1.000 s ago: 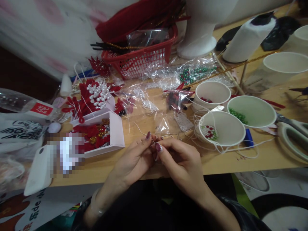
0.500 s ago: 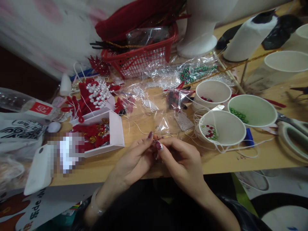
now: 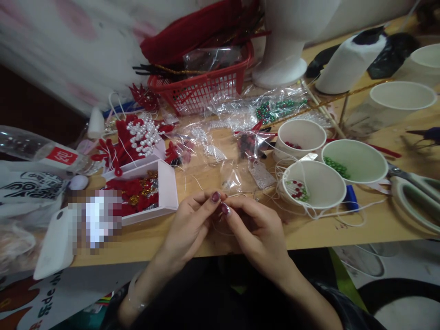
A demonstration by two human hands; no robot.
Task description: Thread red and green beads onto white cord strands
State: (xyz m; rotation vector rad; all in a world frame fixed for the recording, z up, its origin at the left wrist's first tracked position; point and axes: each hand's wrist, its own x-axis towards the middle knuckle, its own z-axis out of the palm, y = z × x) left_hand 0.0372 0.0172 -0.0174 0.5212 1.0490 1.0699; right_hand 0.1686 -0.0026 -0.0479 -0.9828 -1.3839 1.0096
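Note:
My left hand point(image 3: 192, 224) and my right hand point(image 3: 256, 227) meet over the near edge of the wooden table point(image 3: 360, 227), fingertips pinched together on a thin white thread point(image 3: 330, 215). The thread runs right toward a paper cup point(image 3: 314, 185) holding red, green and white beads. What sits between the fingertips beside the thread is too small to make out. Both hands hover just above the tabletop, close to a clear plastic bag point(image 3: 237, 176).
A white box of red and gold trims point(image 3: 144, 192) lies left of the hands. Cups of green beads point(image 3: 354, 160) and red beads point(image 3: 300, 135) stand at right, with scissors point(image 3: 415, 188) beyond. A red basket point(image 3: 202, 85), pearl clusters point(image 3: 144, 133) and bead bags crowd the back.
Both hands stay pinched together; the fingertips have shifted slightly upward and the view has tilted a little. A loop of thread now shows below the fingertips.

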